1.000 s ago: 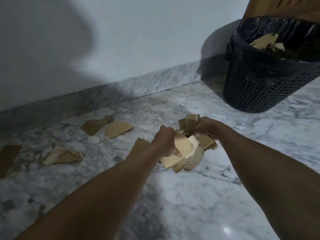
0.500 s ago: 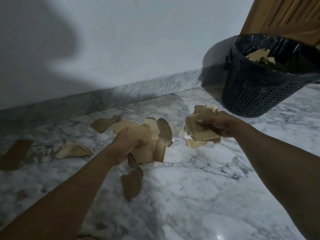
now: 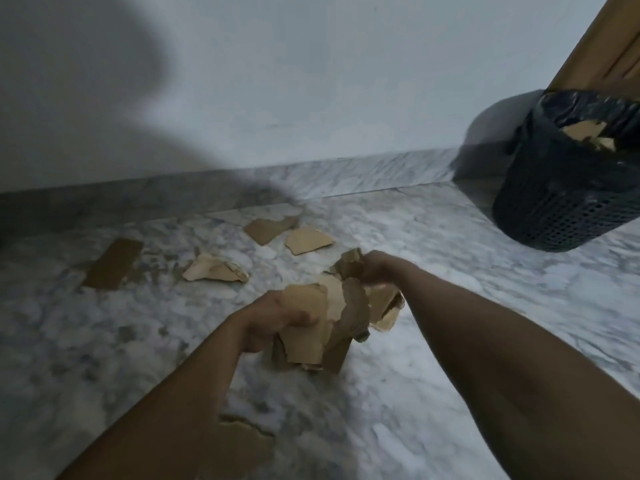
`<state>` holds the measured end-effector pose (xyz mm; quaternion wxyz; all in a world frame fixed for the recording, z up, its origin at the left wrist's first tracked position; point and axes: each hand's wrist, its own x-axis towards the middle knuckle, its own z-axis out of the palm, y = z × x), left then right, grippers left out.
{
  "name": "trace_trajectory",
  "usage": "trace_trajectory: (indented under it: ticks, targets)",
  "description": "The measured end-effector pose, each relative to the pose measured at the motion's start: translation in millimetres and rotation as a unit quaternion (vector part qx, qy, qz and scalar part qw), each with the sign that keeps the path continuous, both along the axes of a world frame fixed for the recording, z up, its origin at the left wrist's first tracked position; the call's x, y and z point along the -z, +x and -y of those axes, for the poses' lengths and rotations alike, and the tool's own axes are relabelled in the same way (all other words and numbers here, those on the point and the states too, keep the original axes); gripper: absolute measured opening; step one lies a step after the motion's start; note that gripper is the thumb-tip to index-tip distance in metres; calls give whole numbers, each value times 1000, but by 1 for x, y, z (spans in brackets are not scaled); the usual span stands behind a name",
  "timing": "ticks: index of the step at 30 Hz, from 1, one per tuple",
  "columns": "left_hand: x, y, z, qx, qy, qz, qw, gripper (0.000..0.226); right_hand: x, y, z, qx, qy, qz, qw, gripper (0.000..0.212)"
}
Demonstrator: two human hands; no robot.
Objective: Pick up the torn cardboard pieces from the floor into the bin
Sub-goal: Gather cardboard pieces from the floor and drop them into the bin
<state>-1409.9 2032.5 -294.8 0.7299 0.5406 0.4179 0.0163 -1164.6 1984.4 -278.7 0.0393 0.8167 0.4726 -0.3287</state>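
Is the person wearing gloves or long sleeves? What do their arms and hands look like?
No gloves, no long sleeves. The left hand and right hand are bare. The left forearm and right forearm are bare too, right to the picture's edge. I see no watch, bracelet or ring, though the light is dim.

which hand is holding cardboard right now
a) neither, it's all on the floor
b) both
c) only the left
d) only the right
b: the left hand grips a stack of torn cardboard pieces, and the right hand grips more of them just beside it.
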Motion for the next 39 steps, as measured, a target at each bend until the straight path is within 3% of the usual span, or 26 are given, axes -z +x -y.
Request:
trace_trajectory:
  ticks: [2,7,10,12,14,15,17,18,19,21,24,27,28,33,34,36,37,39]
  targets:
    - [-2,-2,-7,3,-35,43,998,34,19,-3,19,40,2,23,999,37]
    - [-10,-18,-26,-34,-78,89,992,40,19,-6,93,247,90,-104,959,30]
    - [-20,-37,-40,0,-51,18,999,54,17,-10,124,335,120,-154,922,33]
    - [-29,-53,-45,90,-13,-72,993,83,12,-15,127,396,153,-196,884,24]
    - [-36,-67,-36,236,30,-186,953,108,-1,-25,114,428,169,-244,854,16]
    - [-39,-72,-26,316,61,-245,915,110,-1,-24,101,441,183,-248,843,19]
    - [-40,-78,2,450,158,-334,813,95,3,-26,76,443,188,-222,848,54]
    - [-37,-83,16,491,207,-350,770,87,11,-27,66,419,163,-179,875,81]
    - [-30,-89,27,515,243,-349,744,77,25,-26,56,381,118,-117,909,103]
    - [-10,-104,42,527,284,-353,719,54,40,-36,50,307,37,-14,951,114]
    - [6,-123,51,525,345,-373,683,55,28,-56,51,325,57,4,944,113]
    - [5,-128,54,489,364,-352,710,60,29,-54,56,330,90,-55,938,80]
    - [4,-127,54,475,366,-337,725,60,27,-57,59,343,98,-73,931,78]
    - [5,-120,46,441,373,-319,751,62,45,-41,87,445,112,-186,869,95]
    - [5,-118,46,441,370,-321,752,64,29,-52,95,451,126,-200,861,75]
    - [7,-114,44,450,356,-324,752,71,17,-57,106,454,127,-237,850,14]
    - [8,-112,42,457,346,-324,753,75,10,-59,111,452,117,-265,844,4]
    - [9,-111,39,458,327,-323,760,84,-5,-62,111,464,73,-307,827,19]
